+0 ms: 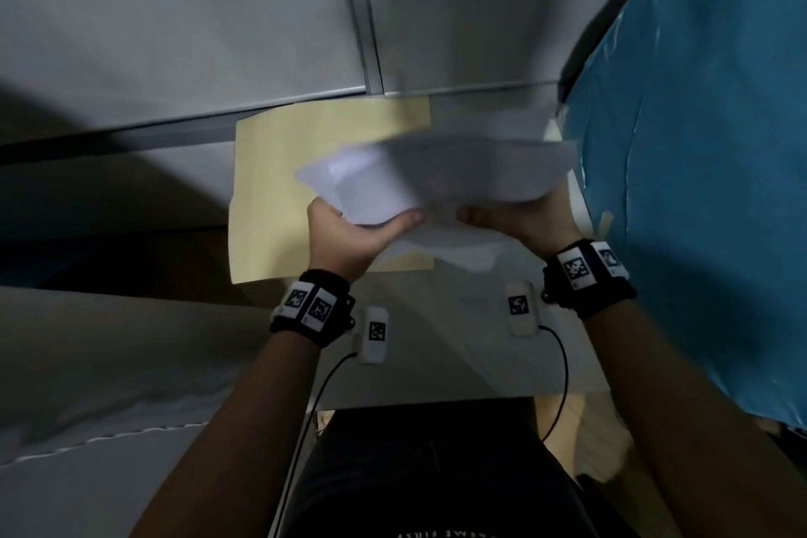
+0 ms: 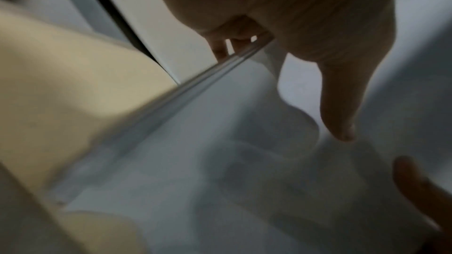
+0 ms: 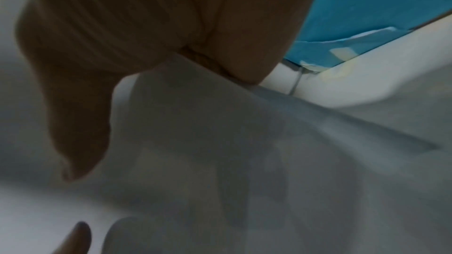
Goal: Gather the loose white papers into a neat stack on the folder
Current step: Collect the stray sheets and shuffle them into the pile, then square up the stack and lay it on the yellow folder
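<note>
Both my hands hold a loose bundle of white papers [image 1: 436, 175] lifted above the table, partly over the pale yellow folder [image 1: 279, 188]. My left hand [image 1: 353, 232] grips the bundle's near left edge, thumb on top and fingers underneath. On the near right edge my right hand [image 1: 515, 218] grips the same way. The sheets are blurred and uneven, with corners sticking out on the left. In the left wrist view the papers [image 2: 244, 161] spread under my thumb [image 2: 340, 107], and the folder [image 2: 68, 88] lies to the left. The right wrist view shows the papers [image 3: 244, 161] below my palm.
The folder lies on a grey table [image 1: 131, 197] against a grey partition wall [image 1: 174, 22]. A blue sheet-covered surface [image 1: 707, 144] rises close on the right. One more white sheet [image 1: 458, 253] lies on the table under the bundle.
</note>
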The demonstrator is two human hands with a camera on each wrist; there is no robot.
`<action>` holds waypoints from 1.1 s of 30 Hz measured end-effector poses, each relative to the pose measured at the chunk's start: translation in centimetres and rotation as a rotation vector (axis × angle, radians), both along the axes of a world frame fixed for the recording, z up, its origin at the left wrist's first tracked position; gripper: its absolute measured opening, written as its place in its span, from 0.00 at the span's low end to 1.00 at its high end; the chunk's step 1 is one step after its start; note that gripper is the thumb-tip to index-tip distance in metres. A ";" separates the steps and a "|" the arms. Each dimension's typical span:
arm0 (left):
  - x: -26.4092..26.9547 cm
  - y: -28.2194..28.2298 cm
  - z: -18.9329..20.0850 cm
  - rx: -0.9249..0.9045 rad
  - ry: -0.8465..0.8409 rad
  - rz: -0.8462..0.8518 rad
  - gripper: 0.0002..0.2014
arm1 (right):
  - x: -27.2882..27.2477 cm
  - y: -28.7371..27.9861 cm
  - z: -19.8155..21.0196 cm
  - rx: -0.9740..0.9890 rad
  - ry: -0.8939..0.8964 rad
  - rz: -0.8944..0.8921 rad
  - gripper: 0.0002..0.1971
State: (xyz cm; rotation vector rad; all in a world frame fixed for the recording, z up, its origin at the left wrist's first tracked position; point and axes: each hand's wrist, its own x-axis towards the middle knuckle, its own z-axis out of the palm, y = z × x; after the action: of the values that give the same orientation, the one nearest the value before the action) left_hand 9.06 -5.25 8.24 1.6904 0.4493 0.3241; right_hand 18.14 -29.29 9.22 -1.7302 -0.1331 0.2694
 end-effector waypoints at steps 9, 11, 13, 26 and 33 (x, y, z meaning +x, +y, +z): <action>0.0 -1.7 -2.9 -0.055 0.203 0.097 0.19 | -1.2 1.6 -4.6 -0.127 0.127 -0.012 0.40; 0.2 -1.9 -2.5 -0.040 0.190 0.085 0.17 | -0.7 1.0 -4.2 -0.144 0.107 -0.048 0.38; 0.0 -2.0 -2.2 -0.057 0.181 0.072 0.18 | -0.8 0.6 -4.0 -0.144 0.105 -0.041 0.39; -0.2 -0.2 -3.7 0.025 0.152 0.141 0.41 | 2.4 -2.4 -6.2 -0.501 0.156 0.095 0.27; 1.9 2.3 3.7 0.701 0.069 -0.146 0.62 | 4.1 -3.2 -1.6 -0.920 -0.004 0.534 0.15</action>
State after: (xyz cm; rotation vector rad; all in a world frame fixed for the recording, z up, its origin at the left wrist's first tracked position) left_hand 10.96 -2.94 11.92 2.4093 0.2699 0.3383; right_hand 22.29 -32.52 7.60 -2.5855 -0.5421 0.8114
